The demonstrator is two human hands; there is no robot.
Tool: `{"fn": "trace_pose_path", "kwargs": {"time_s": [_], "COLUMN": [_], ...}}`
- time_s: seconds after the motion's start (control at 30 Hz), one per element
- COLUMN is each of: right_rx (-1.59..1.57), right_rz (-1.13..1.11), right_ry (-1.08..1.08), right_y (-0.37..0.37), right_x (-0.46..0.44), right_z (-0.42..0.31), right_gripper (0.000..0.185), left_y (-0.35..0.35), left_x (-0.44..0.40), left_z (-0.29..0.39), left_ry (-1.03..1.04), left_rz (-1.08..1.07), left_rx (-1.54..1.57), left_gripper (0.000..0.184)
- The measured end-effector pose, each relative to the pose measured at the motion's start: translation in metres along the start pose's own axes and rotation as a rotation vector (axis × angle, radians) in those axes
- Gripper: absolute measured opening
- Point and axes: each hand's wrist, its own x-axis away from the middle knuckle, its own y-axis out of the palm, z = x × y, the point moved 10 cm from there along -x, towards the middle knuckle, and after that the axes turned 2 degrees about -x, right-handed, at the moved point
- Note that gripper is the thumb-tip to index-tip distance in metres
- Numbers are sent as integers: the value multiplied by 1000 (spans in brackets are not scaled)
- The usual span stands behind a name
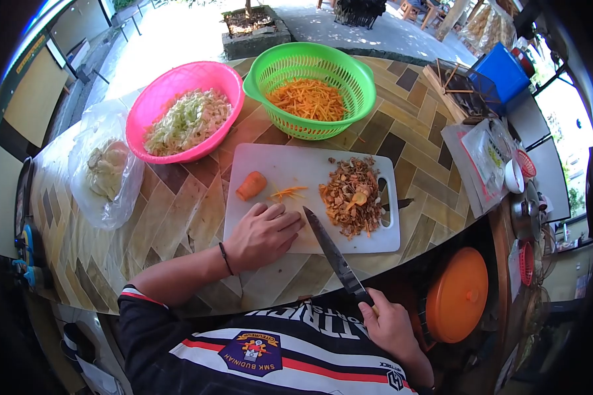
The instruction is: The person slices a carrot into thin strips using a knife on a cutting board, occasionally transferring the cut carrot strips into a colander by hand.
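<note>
A white cutting board lies on the table in front of me. My left hand rests on its near left part, fingers curled together; anything under them is hidden. Just beyond those fingers sit a peeled carrot piece and a few thin carrot strips. My right hand is closed around the handle of a kitchen knife, its blade slanting away to the left with the tip over the board. On the board's right side is a pile of chopped brown pieces with an orange-yellow slice on top.
Beyond the board stand a pink basket of shredded pale vegetable and a green colander of shredded carrot. A clear plastic bag with a pale vegetable lies left. An orange round lid is below the table edge, right. A white bowl stands further right.
</note>
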Motion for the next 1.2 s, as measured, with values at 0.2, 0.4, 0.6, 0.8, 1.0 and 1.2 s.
{"fn": "trace_pose_path", "kwargs": {"time_s": [0.2, 0.4, 0.6, 0.8, 1.0, 1.2], "right_rx": [42, 59, 70, 259, 393, 510], "right_rz": [18, 30, 18, 168, 148, 41], "right_ry": [3, 15, 63, -87, -32, 29], "right_y": [4, 7, 11, 1, 0, -1], "right_x": [4, 7, 9, 11, 14, 11], "right_z": [-13, -19, -18, -37, -47, -58], "right_gripper": [32, 31, 30, 30, 31, 23], "left_y": [-7, -3, 0, 1, 3, 5], "left_x": [0, 2, 3, 2, 4, 5], "left_z": [1, -6, -6, -4, 0, 0], "left_ry": [31, -8, -16, -3, 11, 12], "left_rz": [31, -26, -45, -70, -65, -91], "left_rx": [-19, 33, 41, 22, 0, -6], "left_gripper": [28, 37, 35, 37, 42, 45]}}
